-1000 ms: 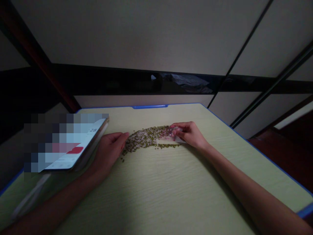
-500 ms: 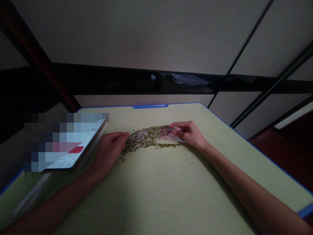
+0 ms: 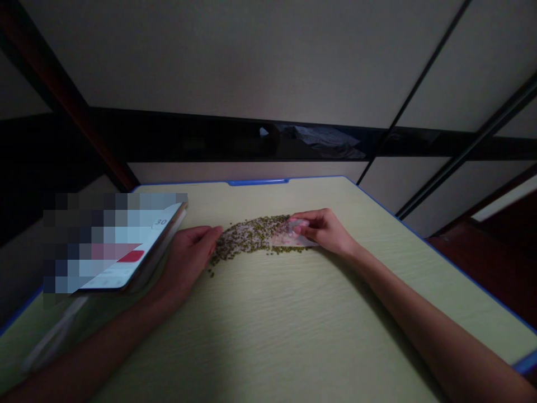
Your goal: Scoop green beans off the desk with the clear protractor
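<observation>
A band of small green beans (image 3: 247,238) that look like mung beans lies across the table, between my two hands. Among them shows a thin, pale, see-through plastic sheet (image 3: 289,238), pinkish near its right end. My right hand (image 3: 325,229) pinches that right end between thumb and fingers. At the left end, my left hand (image 3: 195,246) has its thumb and fingers pressed together, apparently on the sheet's other end; the grip itself is partly hidden. Loose beans lie along the lower edge, and a few sit below my left fingertips.
A propped tablet (image 3: 130,254) with a lit, partly blurred screen stands left, beside my left forearm. A white cable (image 3: 56,330) runs below it. The pale wooden table (image 3: 268,324) has a blue rim and a blue handle (image 3: 259,182) at the far edge. Cabinet panels (image 3: 235,61) rise behind.
Near my right hand the sheet's end looks paler and pinker, with fewer dark specks in it. My right fingers have shifted slightly. My left hand keeps its place.
</observation>
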{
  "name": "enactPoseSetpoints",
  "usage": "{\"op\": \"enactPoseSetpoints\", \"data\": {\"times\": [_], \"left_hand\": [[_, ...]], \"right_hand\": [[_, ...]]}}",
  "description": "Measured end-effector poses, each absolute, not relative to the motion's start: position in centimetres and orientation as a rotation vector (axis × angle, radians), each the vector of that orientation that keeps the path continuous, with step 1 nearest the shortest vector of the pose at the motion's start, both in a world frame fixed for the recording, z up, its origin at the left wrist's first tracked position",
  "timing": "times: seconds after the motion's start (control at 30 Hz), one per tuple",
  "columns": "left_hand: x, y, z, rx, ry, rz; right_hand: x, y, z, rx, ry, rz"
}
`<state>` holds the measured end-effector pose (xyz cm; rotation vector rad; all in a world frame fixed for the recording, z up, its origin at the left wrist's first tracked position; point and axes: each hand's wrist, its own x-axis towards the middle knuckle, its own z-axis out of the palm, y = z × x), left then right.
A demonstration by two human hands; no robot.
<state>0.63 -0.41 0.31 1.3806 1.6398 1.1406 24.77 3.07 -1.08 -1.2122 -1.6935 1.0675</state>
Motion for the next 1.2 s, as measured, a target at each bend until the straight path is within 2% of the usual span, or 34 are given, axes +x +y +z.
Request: {"op": "enactPoseSetpoints", "data": {"times": [1.2], "left_hand": [[0.6, -0.3, 0.3, 1.418, 1.654, 1.154]], "right_hand": [[23.7, 2.2, -0.6, -1.206, -1.685, 1.141]]}}
